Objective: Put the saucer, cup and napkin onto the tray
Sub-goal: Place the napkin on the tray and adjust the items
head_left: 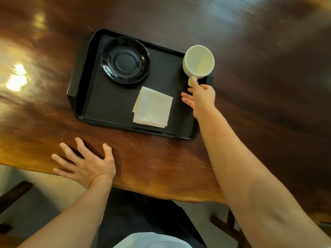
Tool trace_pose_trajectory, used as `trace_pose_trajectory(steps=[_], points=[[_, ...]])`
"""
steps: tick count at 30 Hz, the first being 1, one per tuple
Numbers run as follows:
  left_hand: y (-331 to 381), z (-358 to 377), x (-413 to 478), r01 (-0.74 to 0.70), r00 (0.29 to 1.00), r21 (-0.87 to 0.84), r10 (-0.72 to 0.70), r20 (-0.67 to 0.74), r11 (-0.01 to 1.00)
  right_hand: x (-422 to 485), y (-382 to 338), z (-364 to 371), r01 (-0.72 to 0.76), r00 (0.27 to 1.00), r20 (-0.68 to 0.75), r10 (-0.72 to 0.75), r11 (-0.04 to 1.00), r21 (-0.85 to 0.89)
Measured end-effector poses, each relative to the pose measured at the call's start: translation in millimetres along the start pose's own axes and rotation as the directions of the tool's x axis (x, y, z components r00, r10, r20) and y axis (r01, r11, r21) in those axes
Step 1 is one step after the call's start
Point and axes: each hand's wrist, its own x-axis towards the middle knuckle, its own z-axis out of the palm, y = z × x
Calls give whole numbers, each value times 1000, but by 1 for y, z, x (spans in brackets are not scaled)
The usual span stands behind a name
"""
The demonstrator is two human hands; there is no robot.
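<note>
1. Head view looks down on a dark wooden bench (161, 161) with a black tray (80, 83) set towards its far side.
2. On the tray, the black saucer (125, 60) sits at the far left, and the folded white napkin (152, 106) lies near the middle – both look placed already.
3. So the cup is the step in hand. The white cup (198, 60) is over the tray's far right corner, mouth tipped towards the camera, seemingly held off the surface, though I cannot tell for sure.
4. The right hand (201, 100) has it by the handle: thumb and forefinger pinch the handle, the other fingers spread loose to the left. That grip is closed on the handle only.
5. The left hand (86, 164) rests flat on the bench near the edge, fingers splayed, holding nothing.
6. Next, in my judgement, the cup must travel left and come down upright – most likely into the saucer's centre well. It calls for levelling the cup first and lowering gently, since china on china can chip or slide.
</note>
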Motion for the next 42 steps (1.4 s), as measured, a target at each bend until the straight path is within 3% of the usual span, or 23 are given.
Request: trace_pose_trajectory(steps=[3, 8, 12, 26, 39, 42], points=[[1, -1, 0, -2, 1000, -3, 3, 3, 1000, -14, 15, 9, 64, 996, -54, -69, 994, -92], [2, -1, 0, 11, 1000, 10, -11, 18, 1000, -36, 31, 52, 103, 971, 235, -50, 970, -219], [1, -1, 0, 12, 1000, 17, -13, 24, 1000, -42, 29, 88, 106, 941, 338, -13, 961, -256], [-1, 0, 2, 11, 998, 60, -15, 62, 998, -15, 11, 135, 65, 978, 209, 17, 923, -379], [-2, 0, 4, -13, 997, 64, 8, 78, 998, -17, -4, 162, 71, 978, 207, 14, 916, -394], [-2, 1, 4, -12, 997, 64, 6, 83, 998, -17, -4, 157, 131, 970, 242, -23, 888, -440]])
